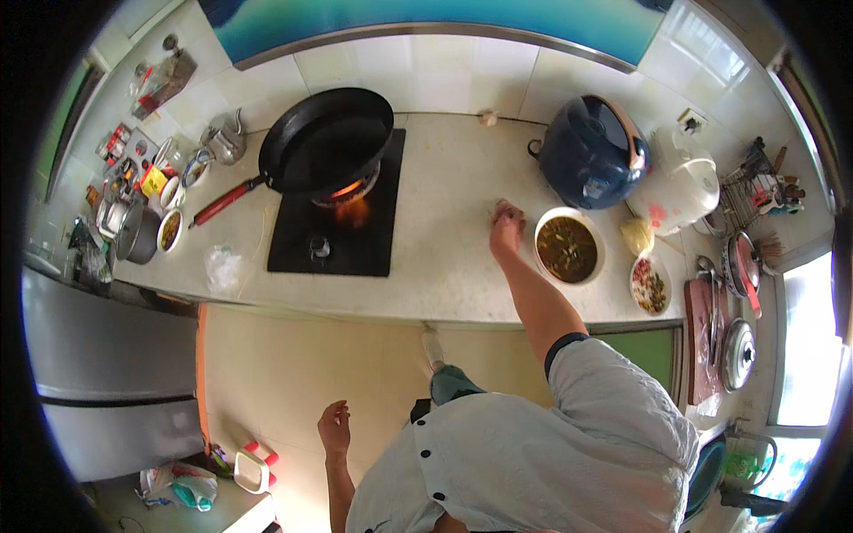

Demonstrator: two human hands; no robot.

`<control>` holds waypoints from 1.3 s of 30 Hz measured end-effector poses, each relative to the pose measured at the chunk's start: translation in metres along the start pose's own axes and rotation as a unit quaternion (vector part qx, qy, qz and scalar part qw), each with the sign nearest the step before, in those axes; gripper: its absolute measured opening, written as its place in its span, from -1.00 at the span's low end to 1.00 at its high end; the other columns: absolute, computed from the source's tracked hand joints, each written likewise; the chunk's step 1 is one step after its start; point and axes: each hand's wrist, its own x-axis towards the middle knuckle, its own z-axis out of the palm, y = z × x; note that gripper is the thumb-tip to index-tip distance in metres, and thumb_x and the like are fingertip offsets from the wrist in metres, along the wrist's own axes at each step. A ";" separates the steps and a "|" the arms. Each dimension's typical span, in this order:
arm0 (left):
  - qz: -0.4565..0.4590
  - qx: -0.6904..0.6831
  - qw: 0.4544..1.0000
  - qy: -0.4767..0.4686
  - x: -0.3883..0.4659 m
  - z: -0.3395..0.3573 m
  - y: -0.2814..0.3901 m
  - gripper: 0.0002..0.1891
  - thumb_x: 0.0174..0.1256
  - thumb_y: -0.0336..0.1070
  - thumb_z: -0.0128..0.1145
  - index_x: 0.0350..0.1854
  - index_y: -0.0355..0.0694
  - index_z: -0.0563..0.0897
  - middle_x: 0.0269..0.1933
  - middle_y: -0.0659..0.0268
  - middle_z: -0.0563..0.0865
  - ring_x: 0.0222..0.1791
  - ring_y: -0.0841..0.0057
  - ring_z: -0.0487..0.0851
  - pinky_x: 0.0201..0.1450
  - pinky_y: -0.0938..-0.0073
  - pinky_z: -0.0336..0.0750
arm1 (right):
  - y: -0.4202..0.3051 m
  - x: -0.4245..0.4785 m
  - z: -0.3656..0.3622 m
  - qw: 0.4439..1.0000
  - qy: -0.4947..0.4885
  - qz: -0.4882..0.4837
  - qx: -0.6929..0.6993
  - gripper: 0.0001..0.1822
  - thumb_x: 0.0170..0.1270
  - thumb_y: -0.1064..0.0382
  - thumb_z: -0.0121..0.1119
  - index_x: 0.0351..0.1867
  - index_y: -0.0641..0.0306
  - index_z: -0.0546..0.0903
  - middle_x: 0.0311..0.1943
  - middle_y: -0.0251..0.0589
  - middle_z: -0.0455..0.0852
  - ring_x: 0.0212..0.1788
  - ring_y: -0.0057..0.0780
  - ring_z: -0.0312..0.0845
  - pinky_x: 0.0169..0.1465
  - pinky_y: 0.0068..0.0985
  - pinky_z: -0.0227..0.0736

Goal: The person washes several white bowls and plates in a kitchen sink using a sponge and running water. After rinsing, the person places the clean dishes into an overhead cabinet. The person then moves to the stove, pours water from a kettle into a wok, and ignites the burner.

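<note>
My right hand (pixel 506 234) presses a crumpled pinkish cloth (pixel 503 208) onto the light countertop (pixel 440 266). Just right of that hand stands a white bowl (pixel 540 256) of dark brown soup or stew (pixel 566 250). My left hand (pixel 335 430) hangs low over the floor, away from the counter, with loosely curled fingers and nothing visible in it. Left of the cloth, a black wok (pixel 326 143) with a red handle (pixel 226 201) rests tilted over an orange flame (pixel 350 193) on a black gas hob (pixel 333 246). No food is visible in the wok.
A dark blue appliance (pixel 586 160) and a white rice cooker (pixel 673 190) stand at the back right. Near them is a plate (pixel 650 286) of chopped ingredients. Jars, bowls and a grey pot (pixel 138 233) crowd the left end. A plastic bag (pixel 223 266) lies left of the hob.
</note>
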 end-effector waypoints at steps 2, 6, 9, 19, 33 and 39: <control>-0.013 -0.005 1.000 -0.005 0.029 -0.001 0.013 -0.81 0.22 -0.50 0.00 -0.15 -0.28 0.60 -0.28 0.22 0.66 -0.35 0.53 0.65 -0.28 0.56 0.54 | 0.030 0.059 0.015 0.967 0.091 -0.082 -0.222 -0.91 0.18 0.30 -0.06 -0.41 0.25 0.42 -0.40 -0.16 0.44 -0.26 -0.31 0.33 -0.20 -0.44 0.26; -0.012 0.011 0.999 -0.033 0.075 -0.007 0.023 -0.81 0.22 -0.49 -0.01 -0.15 -0.28 0.60 -0.28 0.22 0.66 -0.37 0.53 0.65 -0.28 0.57 0.53 | 0.071 0.144 0.048 0.815 0.190 -0.140 -0.529 -0.92 0.18 0.35 -0.02 -0.47 0.22 0.42 -0.41 -0.19 0.45 -0.30 -0.31 0.36 -0.21 -0.44 0.29; -0.039 0.015 0.999 -0.025 0.090 -0.023 0.028 -0.81 0.22 -0.49 0.00 -0.15 -0.28 0.60 -0.29 0.22 0.66 -0.38 0.54 0.66 -0.29 0.58 0.53 | 0.043 0.172 0.089 0.850 0.136 -0.033 -0.507 -0.91 0.17 0.34 0.00 -0.29 0.23 0.45 -0.23 -0.18 0.46 -0.18 -0.25 0.38 -0.09 -0.40 0.34; -0.102 0.017 0.994 -0.017 0.109 -0.040 0.025 -0.80 0.21 -0.50 0.00 -0.14 -0.30 0.60 -0.28 0.18 0.66 -0.35 0.50 0.65 -0.28 0.55 0.54 | -0.053 0.196 0.216 0.939 -0.099 -0.234 -0.232 -0.68 0.11 0.29 0.10 -0.06 -0.07 0.56 -0.13 -0.23 0.53 -0.07 -0.20 0.37 0.01 -0.34 0.34; 0.116 0.092 0.981 -0.127 0.187 -0.072 0.025 -0.78 0.18 -0.49 0.03 -0.12 -0.21 0.58 -0.25 0.18 0.65 -0.32 0.39 0.64 -0.23 0.46 0.52 | -0.020 -0.010 0.112 0.898 -0.415 -0.143 0.035 -0.80 0.09 0.41 0.13 -0.24 0.10 0.64 -0.18 -0.33 0.63 -0.15 -0.36 0.48 -0.02 -0.46 0.33; 0.203 0.093 0.966 -0.133 0.203 -0.111 -0.011 -0.80 0.19 -0.46 0.05 -0.13 -0.21 0.57 -0.25 0.16 0.65 -0.33 0.37 0.64 -0.27 0.44 0.51 | -0.037 -0.140 0.053 0.879 -0.345 -0.307 -0.120 -0.54 -0.07 0.50 0.20 -0.14 -0.17 0.66 -0.15 -0.39 0.61 -0.11 -0.36 0.44 -0.03 -0.47 0.38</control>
